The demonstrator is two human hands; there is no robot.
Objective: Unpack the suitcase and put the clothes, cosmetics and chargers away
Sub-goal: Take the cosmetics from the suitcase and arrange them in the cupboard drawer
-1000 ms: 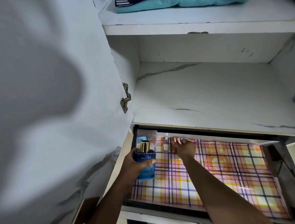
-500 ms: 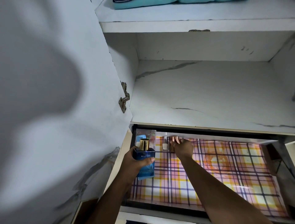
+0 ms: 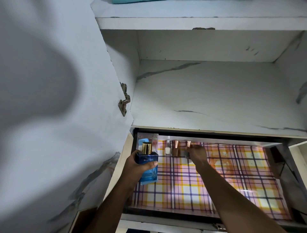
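My left hand point(image 3: 135, 163) grips a blue perfume bottle point(image 3: 148, 166) with a gold cap, upright over the left side of an open drawer point(image 3: 232, 191) lined with plaid paper. My right hand point(image 3: 197, 153) reaches to the drawer's back and holds a small copper-capped bottle point(image 3: 188, 144). Just left of it stand a brown copper-capped bottle point(image 3: 175, 148) and a white nail polish bottle point(image 3: 167, 148). A clear packet with a light blue item point(image 3: 144, 141) sits in the back left corner, partly hidden by the perfume.
An open white wardrobe door point(image 3: 58, 116) stands close on the left, its hinge point(image 3: 123, 103) by the shelf. A bare marble-patterned shelf point(image 3: 216, 96) lies above the drawer. Teal folded cloth point(image 3: 126, 1) shows on the top shelf. The drawer's right half is bare liner.
My right hand has shifted right along the drawer's back, leaving one copper-capped bottle standing and carrying the other a little farther right. The perfume in my left hand has stayed put.
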